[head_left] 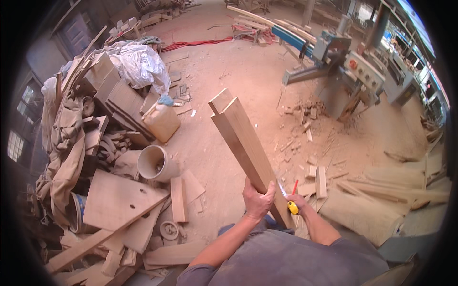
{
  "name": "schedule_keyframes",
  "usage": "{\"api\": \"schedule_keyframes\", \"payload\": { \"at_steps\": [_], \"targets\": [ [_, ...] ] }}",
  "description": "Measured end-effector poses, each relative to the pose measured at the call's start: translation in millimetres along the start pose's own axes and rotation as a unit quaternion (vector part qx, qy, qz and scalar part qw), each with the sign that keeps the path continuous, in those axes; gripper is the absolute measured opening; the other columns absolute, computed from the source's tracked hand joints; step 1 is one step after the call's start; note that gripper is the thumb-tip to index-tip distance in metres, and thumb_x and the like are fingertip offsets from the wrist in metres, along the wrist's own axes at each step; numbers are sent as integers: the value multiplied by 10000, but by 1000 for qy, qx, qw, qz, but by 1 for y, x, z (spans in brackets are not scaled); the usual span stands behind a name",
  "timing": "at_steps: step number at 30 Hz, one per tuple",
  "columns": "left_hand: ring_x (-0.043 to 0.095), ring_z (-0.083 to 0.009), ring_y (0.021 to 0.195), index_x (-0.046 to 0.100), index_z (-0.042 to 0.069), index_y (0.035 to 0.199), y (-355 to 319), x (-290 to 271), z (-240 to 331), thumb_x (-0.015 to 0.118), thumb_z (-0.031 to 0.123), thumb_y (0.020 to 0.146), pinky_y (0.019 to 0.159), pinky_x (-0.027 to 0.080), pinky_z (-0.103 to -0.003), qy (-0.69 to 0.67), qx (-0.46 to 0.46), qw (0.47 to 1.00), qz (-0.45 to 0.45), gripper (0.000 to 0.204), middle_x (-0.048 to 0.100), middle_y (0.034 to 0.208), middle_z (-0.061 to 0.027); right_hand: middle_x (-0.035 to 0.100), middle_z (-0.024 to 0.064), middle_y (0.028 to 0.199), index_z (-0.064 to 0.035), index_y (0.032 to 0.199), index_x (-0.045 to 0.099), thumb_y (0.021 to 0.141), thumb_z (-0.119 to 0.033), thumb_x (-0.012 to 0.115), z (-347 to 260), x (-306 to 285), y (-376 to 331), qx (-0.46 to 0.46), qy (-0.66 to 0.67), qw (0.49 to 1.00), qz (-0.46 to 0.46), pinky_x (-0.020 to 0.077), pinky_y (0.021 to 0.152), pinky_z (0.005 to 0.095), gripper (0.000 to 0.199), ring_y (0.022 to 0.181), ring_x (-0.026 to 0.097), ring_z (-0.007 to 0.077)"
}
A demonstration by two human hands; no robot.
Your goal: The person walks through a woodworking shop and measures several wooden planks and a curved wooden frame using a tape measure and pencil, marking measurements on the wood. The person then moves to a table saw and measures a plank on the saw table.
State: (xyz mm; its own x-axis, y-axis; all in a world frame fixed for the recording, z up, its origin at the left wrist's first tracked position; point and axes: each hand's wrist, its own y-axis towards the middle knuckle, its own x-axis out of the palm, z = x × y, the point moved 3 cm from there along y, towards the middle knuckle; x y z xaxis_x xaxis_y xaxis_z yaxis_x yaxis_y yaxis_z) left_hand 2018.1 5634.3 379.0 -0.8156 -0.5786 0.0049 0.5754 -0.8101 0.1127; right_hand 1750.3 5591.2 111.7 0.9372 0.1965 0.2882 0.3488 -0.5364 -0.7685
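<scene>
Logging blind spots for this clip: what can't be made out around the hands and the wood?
Head view:
- Right hand: mostly behind the planks; grip on the yellow tape measure unclear.
- Red pencil-like stick: too small to identify.
- Planks' near end: hidden behind the left hand and the body.

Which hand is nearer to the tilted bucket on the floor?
Left. The left hand, gripping the wooden board, is nearer the bucket; the right hand with the tape measure is beyond the board.
</scene>
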Motion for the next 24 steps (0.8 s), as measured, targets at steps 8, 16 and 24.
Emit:
{"api": "schedule_keyframes", "payload": {
  "at_steps": [8,16,24],
  "targets": [
    [670,-274,1081,418,-9,1477,221,47,-23,729,67,846,964,542,-390,-30,-20,998,-44,708,645,1207,-162,764,109,971,5,1109,721,940,-152,687,-152,80,127,79,53,995,-39,610,779,376,233,815,743,218],
    [658,-275,1083,444,-78,1394,491,71,-90,759,34,822,981,534,-395,-62,-58,995,-61,663,633,1216,-178,648,-3,790,-75,848,678,971,-197,690,-313,135,252,-5,42,998,46,484,651,301,173,712,606,118],
    [648,-262,1107,498,-56,1316,718,178,-111,707,-73,774,993,530,-375,-243,-222,938,-109,581,618,1244,-181,613,-20,743,-94,815,665,932,-228,678,-477,149,267,-89,141,984,69,421,574,285,178,652,572,94]
  ]
}}
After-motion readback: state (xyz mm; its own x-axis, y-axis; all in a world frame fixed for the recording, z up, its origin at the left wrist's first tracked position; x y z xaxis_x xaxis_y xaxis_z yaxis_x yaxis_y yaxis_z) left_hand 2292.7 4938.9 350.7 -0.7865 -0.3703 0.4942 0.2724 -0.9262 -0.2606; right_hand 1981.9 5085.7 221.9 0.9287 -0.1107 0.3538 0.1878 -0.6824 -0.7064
